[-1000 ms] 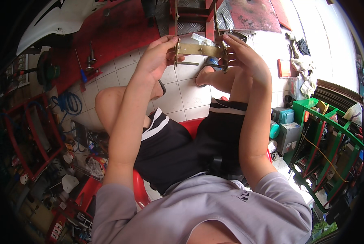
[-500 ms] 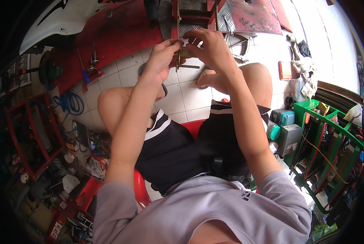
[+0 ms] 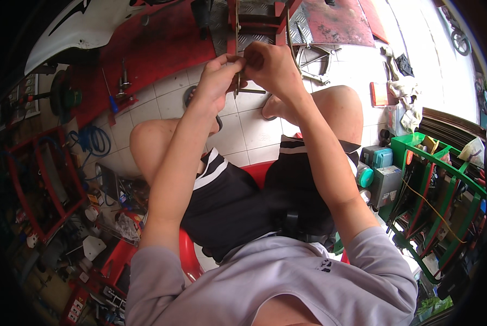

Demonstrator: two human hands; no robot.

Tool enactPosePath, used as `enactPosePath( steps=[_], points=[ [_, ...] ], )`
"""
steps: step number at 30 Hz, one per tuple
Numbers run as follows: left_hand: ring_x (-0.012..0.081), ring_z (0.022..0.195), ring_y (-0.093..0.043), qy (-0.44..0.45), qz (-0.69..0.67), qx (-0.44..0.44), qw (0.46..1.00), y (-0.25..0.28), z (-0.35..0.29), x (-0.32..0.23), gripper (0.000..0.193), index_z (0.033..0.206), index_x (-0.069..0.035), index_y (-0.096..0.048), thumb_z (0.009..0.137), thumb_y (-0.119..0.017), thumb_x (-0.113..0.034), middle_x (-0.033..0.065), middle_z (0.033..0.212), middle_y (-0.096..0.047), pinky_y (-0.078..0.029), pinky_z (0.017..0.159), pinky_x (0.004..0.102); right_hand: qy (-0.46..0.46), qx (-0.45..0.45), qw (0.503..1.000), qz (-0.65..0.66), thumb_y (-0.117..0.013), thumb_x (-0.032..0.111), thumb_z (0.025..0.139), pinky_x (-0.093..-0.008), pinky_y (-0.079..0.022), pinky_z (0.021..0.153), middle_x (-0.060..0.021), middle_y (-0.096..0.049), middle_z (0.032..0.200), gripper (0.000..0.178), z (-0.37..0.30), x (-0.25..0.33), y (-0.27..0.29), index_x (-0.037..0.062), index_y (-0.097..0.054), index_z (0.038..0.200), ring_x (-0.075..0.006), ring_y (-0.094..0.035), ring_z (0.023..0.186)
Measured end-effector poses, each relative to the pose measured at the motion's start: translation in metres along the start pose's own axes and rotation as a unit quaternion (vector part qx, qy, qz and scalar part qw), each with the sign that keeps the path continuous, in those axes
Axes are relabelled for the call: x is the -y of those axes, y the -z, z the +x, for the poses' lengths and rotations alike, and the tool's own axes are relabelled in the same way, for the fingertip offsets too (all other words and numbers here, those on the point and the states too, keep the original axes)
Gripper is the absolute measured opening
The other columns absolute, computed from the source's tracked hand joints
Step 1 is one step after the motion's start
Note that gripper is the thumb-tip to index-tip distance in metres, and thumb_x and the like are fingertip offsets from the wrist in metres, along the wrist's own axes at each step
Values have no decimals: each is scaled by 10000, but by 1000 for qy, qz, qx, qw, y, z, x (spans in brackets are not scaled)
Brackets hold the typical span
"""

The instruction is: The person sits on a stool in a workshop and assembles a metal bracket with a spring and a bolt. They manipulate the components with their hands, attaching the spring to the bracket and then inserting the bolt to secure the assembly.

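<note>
Dull-brown metal bracket [image 3: 236, 91] with a thin rod [image 3: 254, 91] is above white floor tiles [image 3: 232, 131] — left hand [image 3: 216, 82] pinching it, right hand [image 3: 275, 66] curled alongside, contents unclear. Dark print [image 3: 325, 265] on the lilac-grey T-shirt [image 3: 227, 282] is unreadable.

1. A white body panel [image 3: 88, 30] with black markings at the upper left, beside a stained red sheet [image 3: 167, 57].
2. A blue-handled screwdriver [image 3: 113, 105], its thin shaft over the red sheet.
3. A coiled blue hose [image 3: 95, 140] on the white tiled floor [image 3: 230, 133], near a red metal frame [image 3: 14, 163].
4. A teal-lidded jar [image 3: 366, 176] just left of a grey box [image 3: 388, 179].
5. A green rack [image 3: 436, 157] at right (its crowded contents hard to tell apart).
6. A pale crumpled cloth [image 3: 409, 89] beside a red box [image 3: 380, 94].
</note>
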State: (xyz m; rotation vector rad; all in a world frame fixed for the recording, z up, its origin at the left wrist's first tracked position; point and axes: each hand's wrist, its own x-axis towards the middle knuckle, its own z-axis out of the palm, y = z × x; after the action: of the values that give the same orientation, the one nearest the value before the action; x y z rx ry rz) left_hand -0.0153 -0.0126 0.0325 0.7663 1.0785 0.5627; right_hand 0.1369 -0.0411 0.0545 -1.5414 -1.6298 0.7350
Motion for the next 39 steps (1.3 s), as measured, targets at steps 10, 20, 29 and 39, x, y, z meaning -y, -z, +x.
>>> enactPosePath(
  steps=[10, 20, 29, 39],
  points=[
    [162, 781, -618, 16, -44, -43, 998, -2, -1, -2, 174, 1065, -62, -559, 963, -551, -202, 54, 906, -645, -511, 686, 308, -32, 31, 999, -4, -704, 136, 679, -359, -542, 651, -149, -686, 734, 193, 1, -7, 3, 6, -699, 822, -292, -676, 663],
    [216, 776, -629, 11, -63, -40, 997, 1, 2, -1, 227, 1097, -47, -533, 957, -537, -225, 103, 931, -642, -518, 681, 335, -8, 91, 995, -41, -738, 122, 699, -318, -535, 685, -125, -701, 816, 231, 1, -13, 6, 8, -718, 899, -247, -685, 708],
    [210, 737, -627, 10, -72, -57, 996, -2, 1, -1, 244, 1094, -43, -533, 938, -548, -230, 97, 897, -637, -515, 673, 327, 19, 65, 997, -24, -736, 105, 708, -297, -525, 647, -95, -687, 772, 179, -1, -13, 2, 18, -715, 863, -199, -677, 678],
    [203, 731, -644, 3, -73, -49, 996, -3, -1, -2, 249, 1099, -41, -525, 939, -533, -232, 100, 864, -633, -531, 684, 327, 92, 9, 987, -128, -729, 32, 651, -301, -525, 613, -73, -679, 772, 168, -4, -5, -6, 30, -703, 817, -204, -664, 640]
  ],
)
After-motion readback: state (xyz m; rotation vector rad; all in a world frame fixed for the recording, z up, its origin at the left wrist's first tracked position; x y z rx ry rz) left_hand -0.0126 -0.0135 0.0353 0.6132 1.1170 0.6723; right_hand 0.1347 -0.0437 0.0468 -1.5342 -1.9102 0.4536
